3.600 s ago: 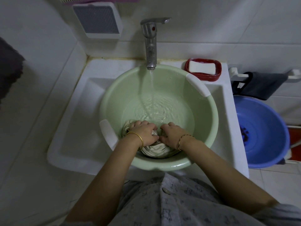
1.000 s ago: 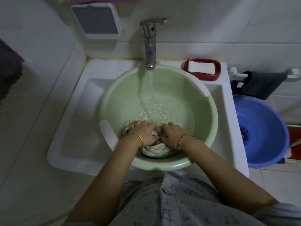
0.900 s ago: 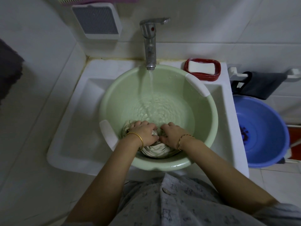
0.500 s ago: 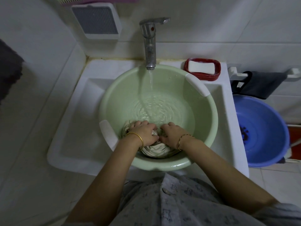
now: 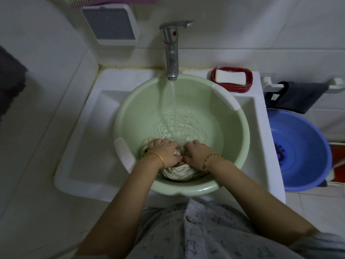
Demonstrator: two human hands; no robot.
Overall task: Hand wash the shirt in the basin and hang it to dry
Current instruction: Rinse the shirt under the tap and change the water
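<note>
Water runs from the tap (image 5: 170,53) into the green basin (image 5: 119,113) at the middle of the frame, rippling much as it did a moment ago. Both hands sit where they were, at the basin's lower edge: left hand (image 5: 165,153) and right hand (image 5: 196,154) side by side, fingers curled and gripping the bunched pale shirt (image 5: 177,171), which lies partly in the water against the lower wall. The soap (image 5: 230,77) in its red dish (image 5: 231,86) at upper right has not shifted.
</note>
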